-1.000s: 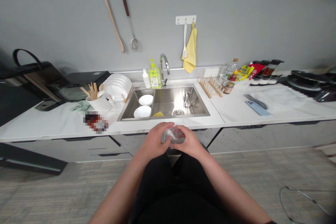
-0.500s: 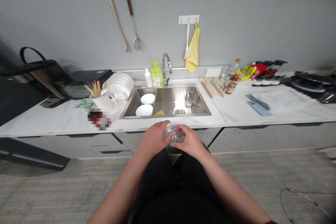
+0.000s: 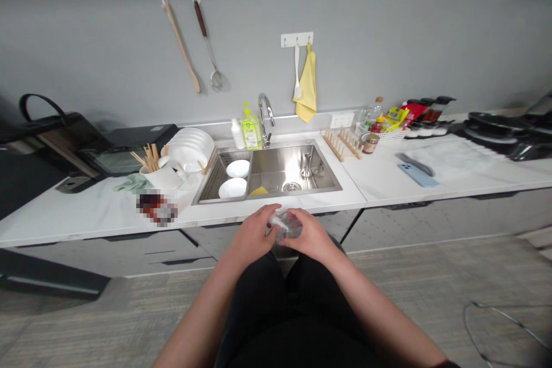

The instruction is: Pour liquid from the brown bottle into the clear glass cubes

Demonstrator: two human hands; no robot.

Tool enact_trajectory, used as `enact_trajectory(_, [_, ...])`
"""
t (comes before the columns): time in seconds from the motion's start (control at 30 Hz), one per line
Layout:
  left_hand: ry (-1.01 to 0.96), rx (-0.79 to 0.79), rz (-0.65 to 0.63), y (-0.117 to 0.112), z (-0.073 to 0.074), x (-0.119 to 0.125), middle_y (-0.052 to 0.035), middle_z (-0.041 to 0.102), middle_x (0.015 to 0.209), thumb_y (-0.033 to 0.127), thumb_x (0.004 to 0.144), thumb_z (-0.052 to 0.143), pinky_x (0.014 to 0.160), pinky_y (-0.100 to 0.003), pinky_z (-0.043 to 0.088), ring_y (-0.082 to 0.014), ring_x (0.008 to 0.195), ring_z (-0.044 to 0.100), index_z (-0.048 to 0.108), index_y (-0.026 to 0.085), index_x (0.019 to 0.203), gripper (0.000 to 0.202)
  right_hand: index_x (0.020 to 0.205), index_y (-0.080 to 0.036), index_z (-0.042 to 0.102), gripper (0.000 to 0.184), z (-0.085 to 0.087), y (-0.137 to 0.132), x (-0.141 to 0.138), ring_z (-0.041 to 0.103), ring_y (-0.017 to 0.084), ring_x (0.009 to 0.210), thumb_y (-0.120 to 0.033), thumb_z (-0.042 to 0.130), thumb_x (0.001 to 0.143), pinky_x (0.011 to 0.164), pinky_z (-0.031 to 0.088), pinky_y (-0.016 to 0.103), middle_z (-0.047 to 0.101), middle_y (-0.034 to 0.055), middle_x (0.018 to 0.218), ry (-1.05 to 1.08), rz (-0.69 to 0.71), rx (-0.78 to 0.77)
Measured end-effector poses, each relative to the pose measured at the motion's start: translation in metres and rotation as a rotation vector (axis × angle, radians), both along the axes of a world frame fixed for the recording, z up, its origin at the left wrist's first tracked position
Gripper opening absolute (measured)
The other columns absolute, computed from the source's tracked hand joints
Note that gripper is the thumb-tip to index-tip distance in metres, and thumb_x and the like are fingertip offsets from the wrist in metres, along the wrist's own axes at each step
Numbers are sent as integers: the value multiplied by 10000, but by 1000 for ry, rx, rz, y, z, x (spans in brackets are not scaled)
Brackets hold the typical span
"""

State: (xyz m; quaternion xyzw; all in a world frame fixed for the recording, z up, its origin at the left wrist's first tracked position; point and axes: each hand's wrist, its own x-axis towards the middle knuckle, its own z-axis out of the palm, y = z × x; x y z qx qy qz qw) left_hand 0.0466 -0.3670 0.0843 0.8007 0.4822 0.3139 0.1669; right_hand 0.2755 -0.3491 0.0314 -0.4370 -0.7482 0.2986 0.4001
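Observation:
In front of the sink's edge, both of my hands are around a small see-through container, which looks like clear plastic. A slim white part shows at its left, beside my left fingers; its exact kind is too small to make out. My left hand curls in from the left, thumb and fingers on the white part's side. From the right, my right hand grips the clear body between thumb and fingers. My hands partly cover the container.
Beyond the counter edge lies a steel sink with two white bowls and a tap. Left stand stacked plates and a chopstick holder. A phone and a wooden rack are on the right.
The head view has shifted and tilted slightly. My hands stay around the clear container, and its white part now shows more plainly between them.

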Motion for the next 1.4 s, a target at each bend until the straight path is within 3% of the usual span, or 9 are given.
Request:
enact_trajectory(0.1, [12,-65,87,1,-1,1,-116,838,1172,385,1082,699,1006,-454,646,-289,1008,813,659,205,1545,499,1356,-249,750,757,0,0,1,780,342,1149,-302,1085,679,1064,622,504,805,100,1264,5,9,1])
enact_trajectory(0.17, [7,2,82,1,0,0,-171,794,1386,402,1072,720,1126,-516,620,-338,1240,787,633,203,1587,559,1355,-256,751,749,0,-1,2,782,333,1139,-300,1084,685,1053,629,495,806,97,1263,8,17,-2])
enact_trajectory(0.27, [19,148,-51,-1,4,-3,-186,621,1692,253,1021,724,1306,-568,513,-366,1558,618,655,238,1582,565,1349,-264,754,743,-1,-1,2,785,328,1123,-297,1084,683,1036,637,490,808,94,1267,6,23,-4])
enact_trajectory(0.43, [151,164,-173,1,2,-8,-125,823,1359,165,1054,658,1142,-533,602,-325,1263,772,759,272,1428,403,1366,-252,744,772,-2,1,6,779,342,1167,-305,1090,678,1089,617,514,807,98,1267,-1,6,22])
enact_trajectory(0.6, [83,174,-3,8,-8,-8,-125,854,1219,333,1083,732,1024,-448,637,-317,1141,809,788,241,1352,289,1348,-272,751,745,0,-2,6,773,349,1180,-299,1089,684,1085,619,516,795,92,1271,-50,-21,28])
enact_trajectory(0.77, [-9,107,162,14,0,-9,-69,828,930,411,1072,733,809,-354,576,-240,833,752,837,236,1039,207,1427,-266,723,782,-1,-4,6,764,361,1239,-278,1063,723,1138,604,541,778,120,1353,-86,-50,20])
enact_trajectory(0.87, [-141,-24,192,19,4,-12,-15,754,765,471,986,812,680,-313,499,-194,677,654,854,234,1002,241,1429,-264,717,760,-4,-4,8,761,360,1239,-261,1041,742,1128,608,538,778,118,1338,-85,-61,31])
enact_trajectory(1.0, [-329,-147,222,23,1,-15,5,734,727,505,854,899,626,-285,468,-168,627,612,860,210,1005,334,1432,-269,719,753,-8,-4,9,758,359,1242,-245,1025,745,1136,608,538,775,116,1324,-88,-106,64])
enact_trajectory(1.4, [-536,-260,149,22,-12,-24,-36,787,831,500,886,877,658,-287,530,-169,677,661,862,191,1101,378,1374,-266,717,726,-14,-1,12,770,351,1168,-283,1044,725,1081,624,539,783,105,1283,-50,-119,34])
